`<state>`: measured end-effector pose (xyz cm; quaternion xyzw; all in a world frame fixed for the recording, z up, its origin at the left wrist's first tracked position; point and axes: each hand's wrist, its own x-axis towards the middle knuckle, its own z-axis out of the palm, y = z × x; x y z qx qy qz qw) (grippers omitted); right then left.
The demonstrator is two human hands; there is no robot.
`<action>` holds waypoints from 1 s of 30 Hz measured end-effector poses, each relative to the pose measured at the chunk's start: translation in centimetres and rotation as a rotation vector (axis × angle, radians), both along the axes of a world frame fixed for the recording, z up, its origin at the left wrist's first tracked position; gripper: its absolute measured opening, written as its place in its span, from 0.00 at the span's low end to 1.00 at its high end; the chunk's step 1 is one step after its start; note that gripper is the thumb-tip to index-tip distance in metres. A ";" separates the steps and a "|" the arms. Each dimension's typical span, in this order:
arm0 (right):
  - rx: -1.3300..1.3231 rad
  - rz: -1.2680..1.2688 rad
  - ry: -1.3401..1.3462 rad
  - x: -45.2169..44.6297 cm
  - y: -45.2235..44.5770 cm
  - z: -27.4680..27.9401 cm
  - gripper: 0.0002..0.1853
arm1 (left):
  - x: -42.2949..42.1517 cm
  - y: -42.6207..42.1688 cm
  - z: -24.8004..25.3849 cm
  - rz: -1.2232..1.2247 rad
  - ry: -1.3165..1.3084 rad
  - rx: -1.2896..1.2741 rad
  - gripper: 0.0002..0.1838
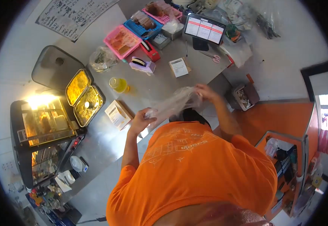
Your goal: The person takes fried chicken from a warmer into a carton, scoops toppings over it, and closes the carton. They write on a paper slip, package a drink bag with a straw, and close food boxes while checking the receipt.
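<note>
A clear plastic bag [175,103] is stretched between my two hands, in front of my orange shirt and at the near edge of the steel table. My left hand [143,119] is closed on one end of the bag. At the other end, farther right and higher in the view, my right hand [206,92] grips the plastic. Left of my left hand lies a small box with a printed label [118,115]. A cup of yellow liquid [118,85] stands beyond it on the table.
Trays of yellow food [77,88] and a lit display case [45,120] line the left. Tape dispensers [143,64], a label slip [179,67], a tablet [204,28], scissors [213,57] and colored baskets [122,41] sit farther back. A waste bin [243,96] stands at the right.
</note>
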<state>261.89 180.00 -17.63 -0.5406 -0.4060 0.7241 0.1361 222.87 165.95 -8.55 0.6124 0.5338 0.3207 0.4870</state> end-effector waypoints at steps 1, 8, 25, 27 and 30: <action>0.074 0.285 0.027 0.4 2.6 1.7 0.27 | -0.1 -0.6 -0.1 0.113 0.123 -0.004 0.16; 0.483 -0.085 -0.823 -11.3 12.3 3.9 0.60 | -1.7 -2.5 -1.1 0.826 -0.469 -0.547 0.25; 1.648 -0.096 0.233 -8.9 12.0 9.0 0.47 | 15.1 15.3 -1.2 0.771 -1.303 -0.883 0.27; 1.418 0.013 0.431 -9.6 10.4 5.5 0.45 | 15.3 17.6 -0.9 0.807 -1.374 -0.942 0.28; 1.165 0.243 0.285 -8.6 10.3 2.1 0.46 | 11.4 17.4 -5.6 0.689 -1.206 -0.737 0.28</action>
